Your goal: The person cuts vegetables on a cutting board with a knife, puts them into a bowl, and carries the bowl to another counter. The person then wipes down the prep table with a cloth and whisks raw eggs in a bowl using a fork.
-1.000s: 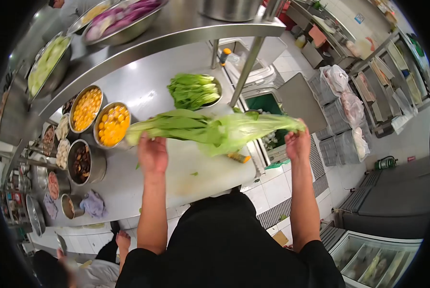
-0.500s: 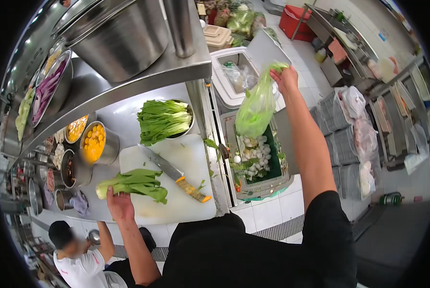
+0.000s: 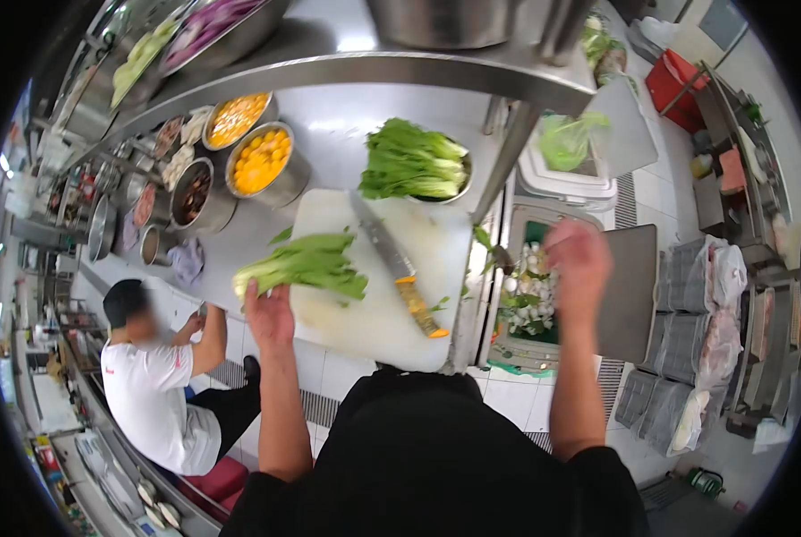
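Note:
My left hand (image 3: 269,315) holds the pale stem end of a head of leafy greens (image 3: 306,268), its leaves lying over the left side of a white cutting board (image 3: 329,322). A knife (image 3: 391,251) with a yellow-wrapped handle rests flat on the board, no hand on it. My right hand (image 3: 581,259), smeared by motion, is above the right part of a scrap bin (image 3: 528,351) holding eggshells and leaf bits; its fingers cannot be made out. A light-green plastic bag (image 3: 569,143) lies in the open white bin (image 3: 562,183) beyond.
More leafy greens (image 3: 409,161) fill a round metal container behind the board. Pots of egg yolks (image 3: 261,161) and dark food (image 3: 191,192) stand to the left. A metal shelf (image 3: 356,70) overhangs the counter. A co-worker (image 3: 150,376) is at lower left, stacked crates (image 3: 651,358) at right.
My right hand has let go of the green bag, which now lies in the white bin, and has come back toward me. My left hand keeps the greens. The view has turned left.

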Available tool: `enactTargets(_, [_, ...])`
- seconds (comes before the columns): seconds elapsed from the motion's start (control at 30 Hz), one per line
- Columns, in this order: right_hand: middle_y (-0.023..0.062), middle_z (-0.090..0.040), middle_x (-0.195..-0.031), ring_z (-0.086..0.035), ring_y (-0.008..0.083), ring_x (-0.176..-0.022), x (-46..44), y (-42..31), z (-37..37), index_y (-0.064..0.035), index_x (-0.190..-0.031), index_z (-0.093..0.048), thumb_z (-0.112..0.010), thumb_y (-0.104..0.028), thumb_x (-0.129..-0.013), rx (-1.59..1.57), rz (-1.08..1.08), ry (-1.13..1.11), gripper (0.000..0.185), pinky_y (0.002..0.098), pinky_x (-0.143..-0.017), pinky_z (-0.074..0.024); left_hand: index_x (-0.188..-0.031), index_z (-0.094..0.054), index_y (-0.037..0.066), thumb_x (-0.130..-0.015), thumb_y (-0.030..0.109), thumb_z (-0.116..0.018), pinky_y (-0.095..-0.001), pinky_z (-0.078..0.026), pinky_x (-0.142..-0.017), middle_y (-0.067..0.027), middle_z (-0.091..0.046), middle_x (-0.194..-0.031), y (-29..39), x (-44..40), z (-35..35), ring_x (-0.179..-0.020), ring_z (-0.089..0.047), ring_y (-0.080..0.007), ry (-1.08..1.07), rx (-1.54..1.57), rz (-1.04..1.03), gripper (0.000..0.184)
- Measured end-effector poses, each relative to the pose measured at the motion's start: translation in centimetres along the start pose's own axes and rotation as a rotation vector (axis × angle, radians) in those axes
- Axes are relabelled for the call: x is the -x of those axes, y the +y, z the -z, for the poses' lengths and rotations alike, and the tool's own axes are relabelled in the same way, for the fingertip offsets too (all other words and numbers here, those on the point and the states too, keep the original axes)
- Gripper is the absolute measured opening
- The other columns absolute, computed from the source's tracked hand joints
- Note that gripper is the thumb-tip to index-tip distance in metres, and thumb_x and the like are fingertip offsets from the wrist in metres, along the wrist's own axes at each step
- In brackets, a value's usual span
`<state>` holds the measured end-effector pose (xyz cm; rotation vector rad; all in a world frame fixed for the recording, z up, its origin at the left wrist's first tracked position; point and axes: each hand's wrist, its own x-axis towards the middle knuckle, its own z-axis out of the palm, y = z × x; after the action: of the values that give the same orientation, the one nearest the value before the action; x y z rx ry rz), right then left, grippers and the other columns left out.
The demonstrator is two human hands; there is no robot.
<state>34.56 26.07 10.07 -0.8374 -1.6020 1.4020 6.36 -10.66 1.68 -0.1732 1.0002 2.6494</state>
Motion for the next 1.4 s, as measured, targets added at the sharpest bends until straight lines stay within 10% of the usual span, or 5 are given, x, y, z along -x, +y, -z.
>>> enactTargets(0.2, [0.0154, -0.059, -0.118, -0.061, 0.0345, -0.106, 12.8, 7.6, -13.2, -0.0124, -0.14, -0.048, -0.071, -0.021, -0.082, 0.836, 0.019, -0.653, 0.063, 0.0445, -0.084, -0.053, -0.128, -0.053, 0.003, -0.084, 0.019, -0.075, -0.043, -0.044, -0.106, -0.0158, -0.056, -0.131, 2.0, -2.6, 7.3, -0.123, -0.053, -0.0319, 0.002, -1.237, 0.264, 0.051])
enactTargets(0.27, [0.0164, -0.06, -0.117, -0.061, 0.037, -0.104, 13.1, 9.3, -14.8, -0.0134, -0.14, -0.049, -0.069, -0.017, -0.08, 1.046, -0.033, -0.613, 0.064, 0.0466, -0.085, -0.0526, -0.129, -0.054, 0.003, -0.076, 0.018, -0.078, -0.0424, -0.043, -0.104, -0.0174, -0.056, -0.129, 3.2, -1.2, 5.7, -0.125, -0.051, -0.0346, -0.151, -1.753, -0.399, 0.06])
enactTargets(0.53, [0.0262, -0.066, -0.102, -0.064, 0.0468, -0.089, 17.3, 3.7, -11.9, -0.0116, -0.138, -0.043, -0.057, -0.015, -0.087, 0.689, -0.043, -0.472, 0.053, 0.0527, -0.078, -0.0505, -0.133, -0.058, 0.017, -0.078, 0.032, -0.075, -0.0513, -0.038, -0.107, -0.0127, -0.043, -0.148, -1.3, -2.5, 1.7, -0.131, -0.042, -0.0381, -1.15, -2.017, -0.529, 0.059])
enactTargets(0.7, [0.0249, -0.065, -0.074, -0.063, 0.048, -0.07, 23.9, 1.0, -13.0, -0.0035, -0.118, -0.051, -0.059, -0.03, -0.095, 0.86, -0.115, -0.386, 0.036, 0.0546, -0.066, -0.0495, -0.134, -0.059, 0.019, -0.078, 0.028, -0.073, -0.0515, -0.038, -0.107, -0.0101, -0.045, -0.147, -3.6, -1.2, 3.6, -0.129, -0.044, -0.0355, -1.086, -2.155, -0.785, 0.058])
enactTargets(1.4, [0.0261, -0.068, -0.08, -0.066, 0.0459, -0.077, 19.3, 7.2, -22.0, -0.002, -0.106, -0.05, -0.052, -0.028, -0.097, 1.074, -0.136, -0.607, 0.028, 0.0557, -0.072, -0.0513, -0.121, -0.069, 0.017, -0.091, 0.042, -0.062, -0.0531, -0.037, -0.106, -0.0057, -0.055, -0.138, -3.4, -1.0, 3.9, -0.127, -0.048, -0.0316, -1.022, -2.012, -0.671, 0.039])
